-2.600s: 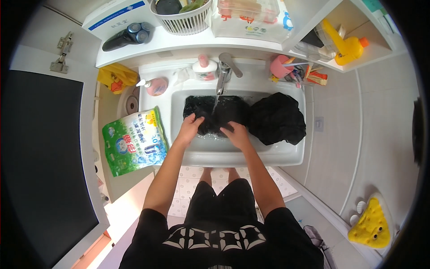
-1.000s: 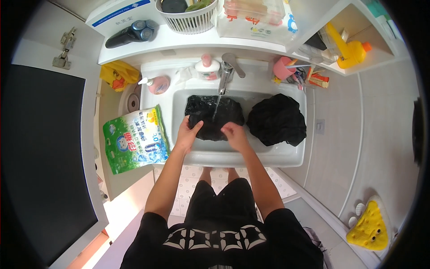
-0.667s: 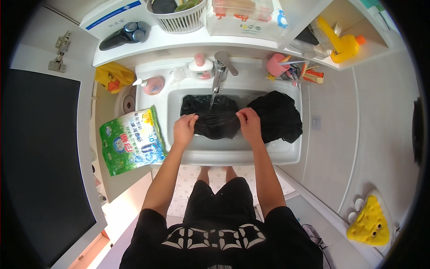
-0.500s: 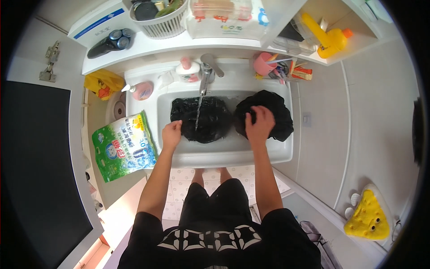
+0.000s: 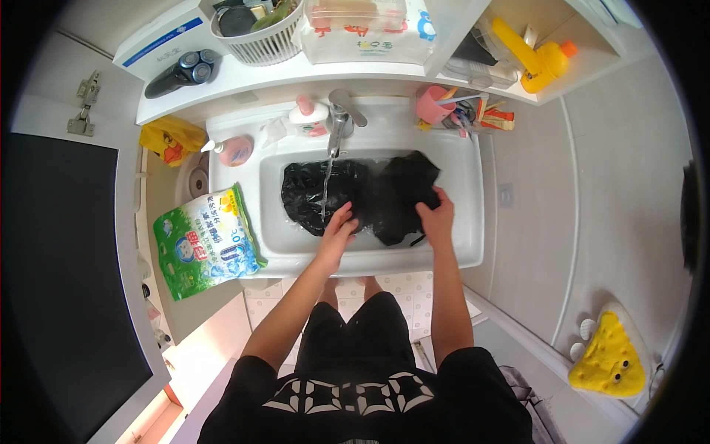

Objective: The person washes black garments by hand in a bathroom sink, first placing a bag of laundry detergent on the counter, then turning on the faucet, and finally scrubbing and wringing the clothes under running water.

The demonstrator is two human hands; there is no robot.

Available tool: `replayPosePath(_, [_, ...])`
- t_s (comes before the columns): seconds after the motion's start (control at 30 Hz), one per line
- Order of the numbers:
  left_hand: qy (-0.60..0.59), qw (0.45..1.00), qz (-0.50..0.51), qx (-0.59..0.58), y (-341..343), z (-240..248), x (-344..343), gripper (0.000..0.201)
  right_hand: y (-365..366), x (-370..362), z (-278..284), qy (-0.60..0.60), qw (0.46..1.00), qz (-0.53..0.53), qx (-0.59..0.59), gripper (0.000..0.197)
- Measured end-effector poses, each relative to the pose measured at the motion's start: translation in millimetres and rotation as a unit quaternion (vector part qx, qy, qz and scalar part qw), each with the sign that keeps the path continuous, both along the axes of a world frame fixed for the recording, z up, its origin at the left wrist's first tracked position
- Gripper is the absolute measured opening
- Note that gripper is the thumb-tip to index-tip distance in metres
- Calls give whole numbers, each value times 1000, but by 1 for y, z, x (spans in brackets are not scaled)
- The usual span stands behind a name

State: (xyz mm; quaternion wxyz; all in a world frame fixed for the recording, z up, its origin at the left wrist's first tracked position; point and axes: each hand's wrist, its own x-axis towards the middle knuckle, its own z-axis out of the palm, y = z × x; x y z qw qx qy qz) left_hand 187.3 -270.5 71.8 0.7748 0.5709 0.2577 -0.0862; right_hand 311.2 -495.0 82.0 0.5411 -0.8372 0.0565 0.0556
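Wet black cloth lies bunched in the left of the white sink, under water running from the chrome faucet. Another part of black cloth spreads to the right, against the first; whether they are one piece I cannot tell. My right hand grips this cloth's right edge between thumb and fingers. Over the front edge of the left bundle is my left hand, its fingers bent but apart, with nothing visible in them.
Behind the basin stand a white pump bottle, a pink soap bottle and a pink cup with brushes. A green and white bag lies at the left of the sink. A shelf runs above the back edge.
My left hand has moved right, from the bundle's left edge to its front. The right-hand cloth has shifted left from the basin's right wall and spread out; my right hand now grips its edge.
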Motion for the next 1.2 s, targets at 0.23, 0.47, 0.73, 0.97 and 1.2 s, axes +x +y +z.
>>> replayPosePath(0.23, [66, 897, 129, -418, 32, 5, 23, 59, 109, -55, 13, 129, 954, 66, 261, 49])
replayPosePath(0.47, [57, 965, 207, -149, 69, 6, 26, 43, 128, -17, -38, 33, 980, 185, -70, 57])
replayPosePath(0.73, [22, 958, 119, 259, 69, -14, 59, 59, 216, -23, -50, 237, 950, 59, 196, 78])
replayPosePath(0.97, [76, 839, 30, 538, 62, -24, 64, 40, 221, -37, -66, 316, 913, -130, 221, 66])
replayPosePath(1.2, [-71, 851, 1, 521, 71, -3, 58, 28, 184, -31, -67, 179, 980, -48, 72, 50])
